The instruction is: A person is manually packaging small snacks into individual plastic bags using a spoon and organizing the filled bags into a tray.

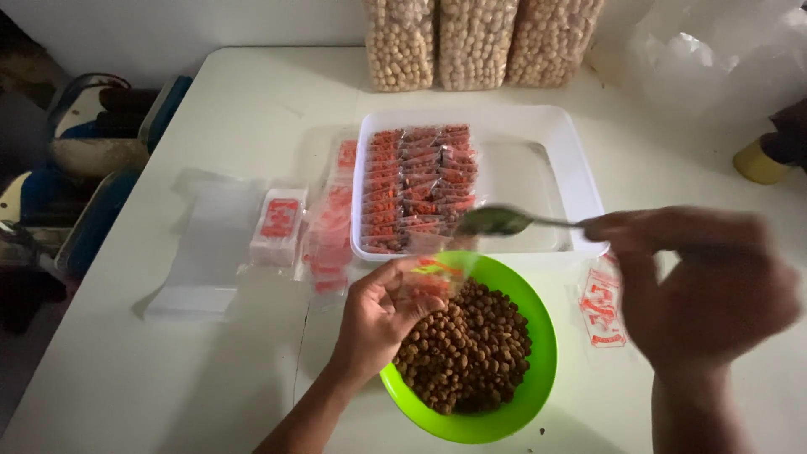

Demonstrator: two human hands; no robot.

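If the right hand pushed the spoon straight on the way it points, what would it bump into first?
Probably the small clear packet held by the left hand, though depth is unclear. The right hand holds the spoon just above it, pointing left.

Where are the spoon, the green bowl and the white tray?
spoon (496, 221), head view, on its scoop
green bowl (538, 324), head view, on its right rim
white tray (580, 181), head view, on its right rim

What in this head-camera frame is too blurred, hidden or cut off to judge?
- Right hand: motion-blurred, so its grip on the spoon is unclear.
- Spoon bowl: contents cannot be told.
- Small packet in the left hand: partly hidden by fingers; open or sealed unclear.
- Yellow object: largely hidden at right.
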